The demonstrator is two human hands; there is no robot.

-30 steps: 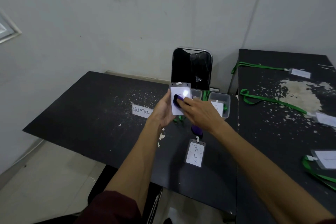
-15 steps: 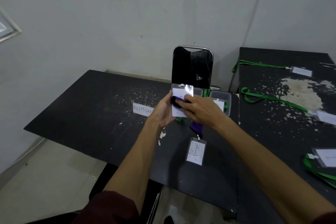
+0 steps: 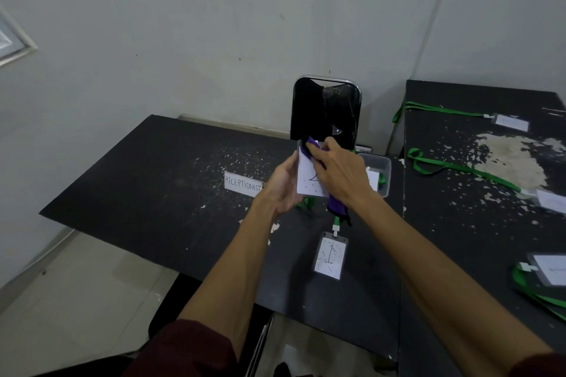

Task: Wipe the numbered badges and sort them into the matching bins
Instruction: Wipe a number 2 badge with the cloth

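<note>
Nearest me, badge 1 [image 3: 330,257] lies flat on the table [image 3: 153,180]. Above it my left hand [image 3: 283,190] grips a badge [image 3: 307,182] upright; my right hand [image 3: 340,174] presses a purple cloth [image 3: 311,144] to its top. Bin [image 3: 381,170] just behind.

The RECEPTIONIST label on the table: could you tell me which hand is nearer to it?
The left hand. It holds the badge just right of the RECEPTIONIST label. The right hand, pressing the purple cloth on the badge, is farther right.
</note>
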